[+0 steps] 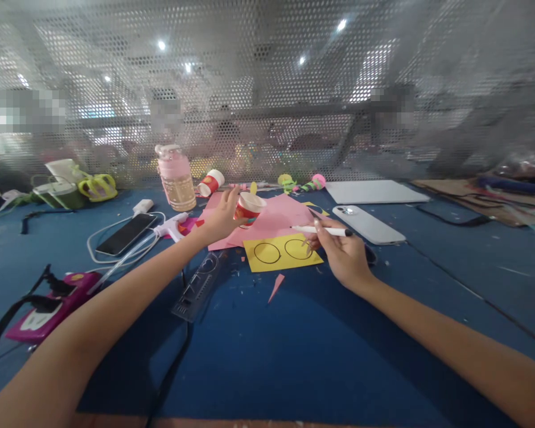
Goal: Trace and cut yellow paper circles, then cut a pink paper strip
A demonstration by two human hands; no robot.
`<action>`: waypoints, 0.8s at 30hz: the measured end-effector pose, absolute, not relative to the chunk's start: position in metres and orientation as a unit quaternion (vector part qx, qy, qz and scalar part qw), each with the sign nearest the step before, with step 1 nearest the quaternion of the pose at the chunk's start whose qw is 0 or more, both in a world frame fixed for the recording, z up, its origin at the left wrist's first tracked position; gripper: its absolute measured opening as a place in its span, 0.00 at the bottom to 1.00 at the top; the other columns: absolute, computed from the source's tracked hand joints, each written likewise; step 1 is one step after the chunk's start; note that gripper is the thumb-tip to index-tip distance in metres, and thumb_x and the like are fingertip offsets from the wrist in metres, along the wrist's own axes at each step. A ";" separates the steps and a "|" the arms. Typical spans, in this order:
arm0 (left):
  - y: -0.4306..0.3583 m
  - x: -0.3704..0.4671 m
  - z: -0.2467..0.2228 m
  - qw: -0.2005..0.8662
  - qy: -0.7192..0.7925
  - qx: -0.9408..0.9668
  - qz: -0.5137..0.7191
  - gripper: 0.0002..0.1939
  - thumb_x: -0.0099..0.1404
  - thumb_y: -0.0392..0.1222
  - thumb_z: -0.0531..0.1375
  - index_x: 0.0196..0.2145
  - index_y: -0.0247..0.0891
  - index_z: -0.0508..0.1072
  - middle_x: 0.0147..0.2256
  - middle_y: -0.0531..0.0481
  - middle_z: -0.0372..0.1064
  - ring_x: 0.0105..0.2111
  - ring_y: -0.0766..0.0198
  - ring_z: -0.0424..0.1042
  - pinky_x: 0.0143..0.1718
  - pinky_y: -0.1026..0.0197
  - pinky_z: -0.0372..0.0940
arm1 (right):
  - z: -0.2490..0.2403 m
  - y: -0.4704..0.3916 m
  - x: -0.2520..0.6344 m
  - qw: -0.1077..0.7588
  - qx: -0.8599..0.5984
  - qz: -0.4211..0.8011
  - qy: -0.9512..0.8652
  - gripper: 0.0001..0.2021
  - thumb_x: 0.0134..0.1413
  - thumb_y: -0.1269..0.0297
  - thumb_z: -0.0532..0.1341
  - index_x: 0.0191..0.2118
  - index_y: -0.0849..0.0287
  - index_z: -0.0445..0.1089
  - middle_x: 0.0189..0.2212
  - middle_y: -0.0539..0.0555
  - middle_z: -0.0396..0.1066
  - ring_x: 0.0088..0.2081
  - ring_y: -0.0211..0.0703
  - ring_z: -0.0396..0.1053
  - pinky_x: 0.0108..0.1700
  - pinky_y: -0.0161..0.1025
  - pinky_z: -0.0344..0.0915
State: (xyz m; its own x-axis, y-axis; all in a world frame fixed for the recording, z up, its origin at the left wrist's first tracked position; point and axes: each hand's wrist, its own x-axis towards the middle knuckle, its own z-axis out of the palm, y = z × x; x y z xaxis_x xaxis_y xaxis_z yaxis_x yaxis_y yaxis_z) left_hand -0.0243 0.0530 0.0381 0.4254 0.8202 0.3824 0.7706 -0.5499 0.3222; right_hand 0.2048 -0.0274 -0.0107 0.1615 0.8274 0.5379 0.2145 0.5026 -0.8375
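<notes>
My left hand is closed around the side of a small red and white paper cup, which stands tilted over pink paper sheets. Between the fingers of my right hand is a white marker with a dark tip pointing left. Below the marker lies a yellow paper bearing two black circle outlines. My right fingertips are close over the right circle; whether they touch the paper I cannot tell. A clear plastic stencil ruler lies to the left of the yellow paper.
A pink bottle and another paper cup stand behind. On the left are a black phone, a glue gun and a magenta power strip. A white phone and a white laptop lie right.
</notes>
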 end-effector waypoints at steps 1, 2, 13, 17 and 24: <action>0.055 -0.027 0.038 0.047 0.473 0.847 0.238 0.41 0.52 0.41 0.62 0.57 0.30 0.45 0.58 0.29 0.47 0.61 0.49 0.47 0.57 0.49 0.50 | -0.011 -0.027 0.205 0.624 -0.435 0.245 -0.601 0.14 0.52 0.52 0.58 0.32 0.59 0.69 0.20 0.50 0.70 0.19 0.36 0.67 0.23 0.34 0.68; 0.058 -0.029 0.037 0.042 0.477 0.850 0.219 0.40 0.52 0.41 0.63 0.56 0.29 0.46 0.57 0.29 0.49 0.60 0.47 0.49 0.56 0.48 0.51 | -0.011 -0.028 0.205 0.624 -0.435 0.241 -0.602 0.14 0.52 0.52 0.58 0.32 0.59 0.69 0.19 0.50 0.70 0.19 0.36 0.67 0.23 0.34 0.68; 0.048 -0.026 0.018 -0.070 0.553 0.826 0.086 0.14 0.60 0.29 0.50 0.44 0.25 0.62 0.44 0.32 0.64 0.44 0.53 0.67 0.41 0.55 0.62 | -0.008 -0.031 0.202 0.630 -0.416 0.209 -0.621 0.13 0.51 0.52 0.59 0.30 0.57 0.69 0.18 0.50 0.69 0.17 0.38 0.67 0.21 0.35 0.68; 0.037 -0.020 0.009 -0.103 0.558 0.819 0.079 0.16 0.55 0.24 0.47 0.40 0.25 0.67 0.43 0.30 0.65 0.44 0.49 0.66 0.39 0.54 0.62 | -0.007 -0.032 0.201 0.636 -0.389 0.209 -0.633 0.10 0.52 0.54 0.58 0.30 0.55 0.69 0.17 0.49 0.69 0.16 0.38 0.66 0.19 0.36 0.67; 0.010 -0.008 0.040 -0.165 0.655 0.731 0.100 0.21 0.57 0.21 0.40 0.42 0.17 0.65 0.39 0.25 0.66 0.42 0.46 0.65 0.36 0.50 0.63 | -0.008 -0.031 0.201 0.657 -0.406 0.223 -0.595 0.09 0.53 0.57 0.58 0.30 0.57 0.70 0.18 0.50 0.68 0.17 0.38 0.66 0.20 0.36 0.68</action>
